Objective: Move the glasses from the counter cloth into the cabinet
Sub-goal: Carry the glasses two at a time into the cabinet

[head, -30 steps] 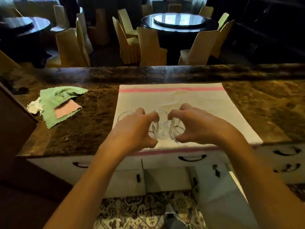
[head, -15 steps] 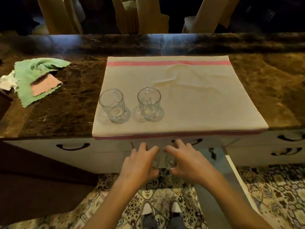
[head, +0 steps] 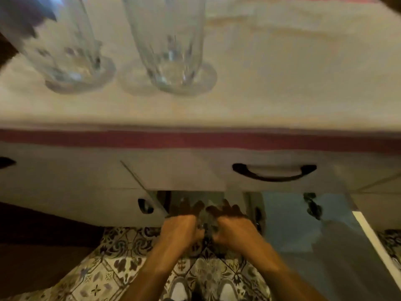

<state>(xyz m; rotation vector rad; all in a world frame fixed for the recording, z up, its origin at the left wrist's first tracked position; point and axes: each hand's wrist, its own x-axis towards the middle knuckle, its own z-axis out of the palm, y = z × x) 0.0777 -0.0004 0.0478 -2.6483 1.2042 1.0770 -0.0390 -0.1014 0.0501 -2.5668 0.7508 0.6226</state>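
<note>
Down below the counter edge, both hands reach into the dark opening of the cabinet (head: 195, 198), fingertips in shadow. The left hand (head: 181, 228) and right hand (head: 233, 228) sit side by side, nearly touching, each curled around clear glass; a glint of the held glasses (head: 205, 224) shows in the narrow gap between the hands, though blur and shadow hide how many there are or whether they rest on a shelf. An open cabinet door (head: 321, 242) angles out on the right, its pale edge running toward the lower right corner.

Up on the counter, two glasses stand upright on the cloth (head: 282, 72) (seen from very close, so they loom large and smeared). The left glass (head: 65, 51) and the right glass (head: 173, 51) stand near each other, bases apart, close to the cloth's front edge, where a red stripe (head: 195, 139) hangs over the counter lip. Beneath it, a white drawer front carries a dark curved handle (head: 274, 172). Patterned floor tiles (head: 108, 268) and the toes of two pale shoes (head: 180, 287) show between the forearms.
</note>
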